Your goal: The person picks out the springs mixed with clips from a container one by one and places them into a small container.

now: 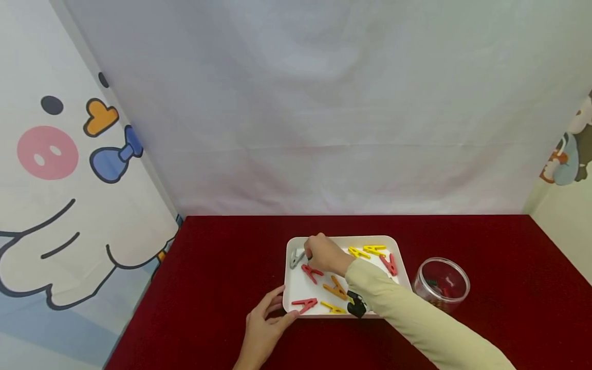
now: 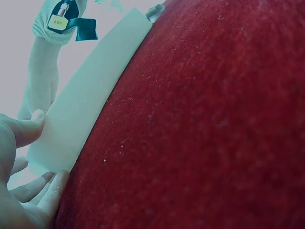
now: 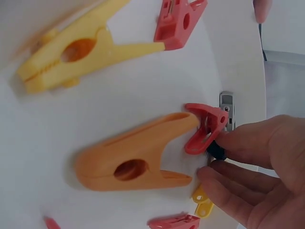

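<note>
My left hand (image 1: pixel 264 325) grips the near left corner of a white tray (image 1: pixel 296 288); in the left wrist view its thumb and fingers lie on either side of the tray's corner (image 2: pixel 81 102). Over the tray's far left part, my right hand (image 1: pixel 326 253) pinches a small dark clothespin (image 3: pixel 217 150) between thumb and fingers, most of it hidden. Close by lie a grey clothespin (image 1: pixel 296 259) and a red clothespin (image 1: pixel 312 273). An orange clothespin (image 1: pixel 335 288) lies mid-tray, with other red and yellow clothespins (image 1: pixel 373 250) about it.
To the tray's right stands a clear round jar (image 1: pixel 441 284) with a few dark and red pieces inside. A dark red cloth (image 1: pixel 222 277) covers the table. A pale curtain (image 1: pixel 342 128) hangs behind, and a cartoon-printed sheet (image 1: pixel 60 216) rises at the left.
</note>
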`<action>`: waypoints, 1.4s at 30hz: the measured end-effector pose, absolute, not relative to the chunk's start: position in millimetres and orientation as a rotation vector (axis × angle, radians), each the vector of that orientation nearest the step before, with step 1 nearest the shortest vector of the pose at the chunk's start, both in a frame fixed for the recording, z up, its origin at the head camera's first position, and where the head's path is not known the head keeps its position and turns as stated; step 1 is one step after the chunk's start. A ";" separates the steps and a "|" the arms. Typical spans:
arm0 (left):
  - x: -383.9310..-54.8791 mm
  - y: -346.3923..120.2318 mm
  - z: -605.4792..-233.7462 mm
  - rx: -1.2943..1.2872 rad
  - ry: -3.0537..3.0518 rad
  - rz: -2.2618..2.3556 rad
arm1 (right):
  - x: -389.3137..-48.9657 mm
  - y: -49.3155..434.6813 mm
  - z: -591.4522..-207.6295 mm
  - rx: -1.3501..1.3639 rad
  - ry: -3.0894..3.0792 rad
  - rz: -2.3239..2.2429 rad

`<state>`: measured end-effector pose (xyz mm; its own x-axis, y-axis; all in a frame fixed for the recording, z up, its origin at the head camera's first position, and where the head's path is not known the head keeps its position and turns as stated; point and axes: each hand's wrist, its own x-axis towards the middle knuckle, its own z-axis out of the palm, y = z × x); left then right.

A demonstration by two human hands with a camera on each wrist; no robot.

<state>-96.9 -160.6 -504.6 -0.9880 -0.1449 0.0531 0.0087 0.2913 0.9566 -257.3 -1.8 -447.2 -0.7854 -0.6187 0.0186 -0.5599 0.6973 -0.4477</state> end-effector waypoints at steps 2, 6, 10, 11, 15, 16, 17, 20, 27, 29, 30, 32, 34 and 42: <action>-97.0 -160.6 -504.4 0.128 -2.420 -1.786 | -257.3 -1.7 -447.0 -0.979 2.774 -0.674; -96.8 -160.1 -503.8 0.134 -2.423 -1.783 | -257.6 -0.9 -449.1 -1.009 2.786 -0.699; -97.1 -159.6 -503.1 0.135 -2.427 -1.775 | -258.6 -0.1 -450.3 -0.996 2.784 -0.711; -97.1 -159.5 -502.9 0.137 -2.427 -1.775 | -258.8 0.0 -450.4 -0.989 2.781 -0.706; -97.6 -159.4 -502.3 0.146 -2.432 -1.776 | -258.6 0.8 -450.3 -0.978 2.783 -0.690; -97.6 -159.3 -502.2 0.148 -2.434 -1.777 | -258.5 1.0 -450.7 -0.976 2.787 -0.682; -97.7 -159.3 -502.1 0.150 -2.437 -1.777 | -258.3 1.0 -450.9 -0.973 2.792 -0.676; -97.9 -159.3 -501.8 0.149 -2.443 -1.774 | -258.0 0.5 -451.7 -0.963 2.808 -0.670; -97.7 -159.9 -502.1 0.144 -2.443 -1.769 | -255.9 -1.1 -452.0 -0.947 2.818 -0.662; -97.0 -160.3 -502.2 0.136 -2.426 -1.780 | -254.9 -1.3 -451.1 -0.957 2.823 -0.670; -96.8 -160.5 -502.1 0.131 -2.418 -1.784 | -254.4 -1.3 -450.4 -0.963 2.825 -0.677; -96.6 -160.0 -502.1 0.118 -2.403 -1.795 | -254.1 0.0 -449.4 -0.961 2.826 -0.684; -96.4 -159.6 -501.7 0.106 -2.389 -1.801 | -254.3 1.4 -448.2 -0.957 2.830 -0.684; -96.3 -158.8 -501.3 0.102 -2.393 -1.776 | -253.8 10.6 -445.1 -1.008 2.820 -0.778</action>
